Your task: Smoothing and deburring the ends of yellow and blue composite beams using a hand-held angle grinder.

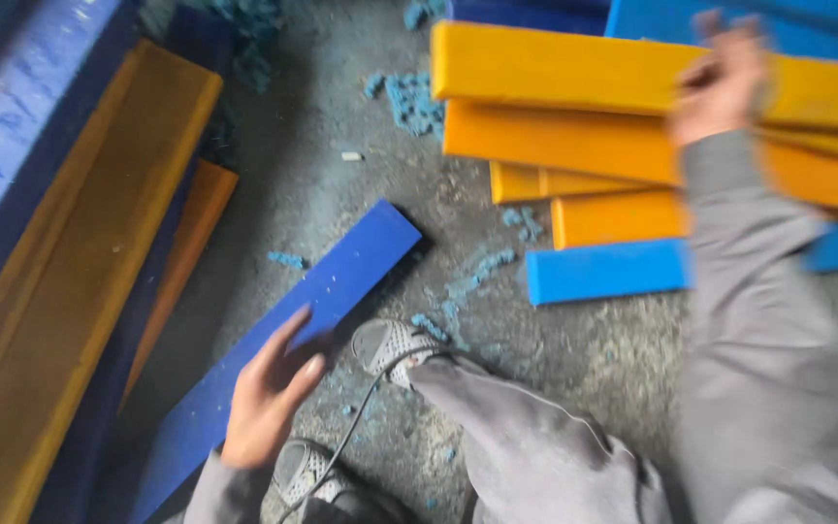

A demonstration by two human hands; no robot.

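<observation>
My left hand [266, 393] grips the edge of a long dark blue plank [327, 291] that lies slanted on the grey floor, its far end pointing up and right. My right hand [722, 82] is blurred and rests on the top yellow plank [555, 70] of a stack at the upper right. Its fingers curl over that plank's edge. My grey sleeves and grey trouser legs fill the lower right, and both grey shoes [390, 342] show near the blue plank.
The stack holds several yellow planks [555, 144] and a light blue plank [601, 272]. Along the left lie a long yellow beam [80, 262] and blue beams [7, 116]. Blue shavings [414, 102] litter the floor. A thin cable [356, 412] runs past my shoes.
</observation>
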